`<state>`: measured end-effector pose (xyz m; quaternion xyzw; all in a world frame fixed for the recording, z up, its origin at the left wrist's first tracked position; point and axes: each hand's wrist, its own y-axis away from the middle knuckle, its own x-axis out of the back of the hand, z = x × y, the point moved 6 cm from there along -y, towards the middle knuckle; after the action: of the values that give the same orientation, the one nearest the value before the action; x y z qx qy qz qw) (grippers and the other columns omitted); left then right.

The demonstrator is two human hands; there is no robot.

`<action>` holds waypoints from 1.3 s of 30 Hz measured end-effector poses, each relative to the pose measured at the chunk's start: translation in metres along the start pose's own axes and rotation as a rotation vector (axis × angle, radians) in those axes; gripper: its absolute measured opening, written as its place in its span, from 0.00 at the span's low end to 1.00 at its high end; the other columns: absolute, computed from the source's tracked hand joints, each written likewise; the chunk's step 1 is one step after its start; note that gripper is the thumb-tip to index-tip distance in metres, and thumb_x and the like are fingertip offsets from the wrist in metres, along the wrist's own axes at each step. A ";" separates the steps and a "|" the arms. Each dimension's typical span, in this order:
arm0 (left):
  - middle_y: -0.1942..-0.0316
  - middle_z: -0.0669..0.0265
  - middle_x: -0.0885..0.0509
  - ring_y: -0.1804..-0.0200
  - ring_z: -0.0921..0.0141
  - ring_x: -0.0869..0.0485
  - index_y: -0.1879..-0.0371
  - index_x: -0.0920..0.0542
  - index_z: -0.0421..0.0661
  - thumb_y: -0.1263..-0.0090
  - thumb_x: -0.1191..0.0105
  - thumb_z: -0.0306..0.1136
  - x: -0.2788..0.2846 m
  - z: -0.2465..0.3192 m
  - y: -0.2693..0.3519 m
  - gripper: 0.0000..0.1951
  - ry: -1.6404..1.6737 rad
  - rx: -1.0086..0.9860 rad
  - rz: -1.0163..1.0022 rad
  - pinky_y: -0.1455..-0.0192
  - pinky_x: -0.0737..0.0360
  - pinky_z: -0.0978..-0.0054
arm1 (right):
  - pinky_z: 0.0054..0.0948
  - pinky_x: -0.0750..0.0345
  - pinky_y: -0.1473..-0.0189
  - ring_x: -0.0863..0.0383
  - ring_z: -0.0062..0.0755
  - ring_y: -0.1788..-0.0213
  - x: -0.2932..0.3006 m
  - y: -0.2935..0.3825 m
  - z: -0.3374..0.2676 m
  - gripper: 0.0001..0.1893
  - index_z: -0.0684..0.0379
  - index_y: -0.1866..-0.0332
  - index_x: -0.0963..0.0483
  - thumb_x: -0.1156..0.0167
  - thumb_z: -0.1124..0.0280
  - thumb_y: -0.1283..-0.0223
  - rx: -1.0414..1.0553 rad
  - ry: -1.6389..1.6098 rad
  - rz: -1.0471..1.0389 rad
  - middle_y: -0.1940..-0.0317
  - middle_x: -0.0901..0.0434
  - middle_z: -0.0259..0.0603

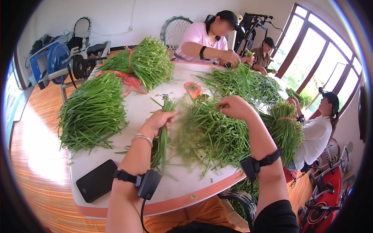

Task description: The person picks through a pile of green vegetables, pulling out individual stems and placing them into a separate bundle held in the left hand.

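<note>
My left hand (161,121) is closed around a small bunch of flowering garlic chives (163,145), its long leaves hanging down over the table. My right hand (233,107) hovers over a loose heap of chive leaves (221,134), fingers curled; whether anything small sits between the fingertips cannot be made out. A blurred patch of green lies between the two hands. To the left lies a thick stack of chives (93,113). Behind it rests a large bundle (145,62) tied with red plastic tape (130,59).
A black phone (97,181) lies on the white table (180,189) near its front left corner. Across from me, a person (204,40) handles stalks. Two others work to the right, beside another tied bundle (284,128). Exercise equipment (58,62) stands at left.
</note>
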<state>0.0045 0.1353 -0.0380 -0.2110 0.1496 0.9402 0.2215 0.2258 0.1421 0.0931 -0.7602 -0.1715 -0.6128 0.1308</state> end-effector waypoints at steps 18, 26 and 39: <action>0.84 0.79 0.36 0.84 0.83 0.40 0.52 0.26 0.40 0.31 0.50 0.37 0.008 0.000 -0.005 0.15 0.031 -0.045 0.000 0.80 0.41 0.84 | 0.38 0.27 0.58 0.24 0.42 0.62 -0.038 0.002 -0.056 0.08 0.57 0.71 0.23 0.40 0.65 0.57 0.287 0.040 0.041 0.72 0.24 0.41; 0.84 0.79 0.37 0.84 0.83 0.41 0.54 0.25 0.40 0.32 0.50 0.37 0.010 -0.002 -0.007 0.14 -0.002 -0.048 0.005 0.79 0.42 0.83 | 0.38 0.27 0.59 0.24 0.43 0.63 -0.099 -0.002 -0.090 0.09 0.58 0.71 0.23 0.41 0.64 0.55 0.410 0.561 -0.087 0.72 0.23 0.41; 0.65 0.63 0.19 0.71 0.76 0.23 0.54 0.25 0.38 0.30 0.52 0.38 -0.001 0.010 0.006 0.15 -0.044 -0.099 0.031 0.70 0.26 0.81 | 0.16 0.31 0.73 0.26 0.15 0.75 -0.021 -0.036 -0.080 0.08 0.65 0.60 0.27 0.44 0.73 0.43 0.112 -1.013 -0.105 0.73 0.23 0.31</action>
<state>-0.0007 0.1336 -0.0274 -0.1986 0.1013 0.9542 0.1996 0.1359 0.1402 0.0896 -0.9441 -0.2838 -0.1629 0.0410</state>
